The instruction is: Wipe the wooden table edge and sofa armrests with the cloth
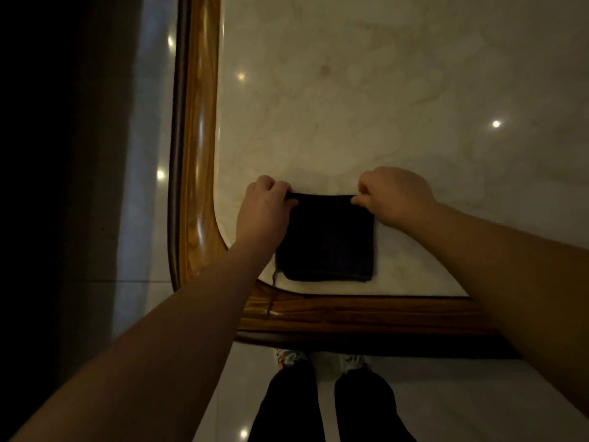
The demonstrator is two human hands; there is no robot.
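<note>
A dark, folded square cloth lies flat on the pale marble tabletop near the table's front left corner. My left hand pinches the cloth's far left corner. My right hand pinches its far right corner. The glossy wooden table edge runs along the left side and bends round the corner into the front rail just below the cloth. A loose thread hangs from the cloth's near left corner over the front rail. No sofa armrest is in view.
The marble top stretches away behind the cloth. A shiny tiled floor lies left of the table, with a dark mass at the far left. My legs and shoes stand against the front rail.
</note>
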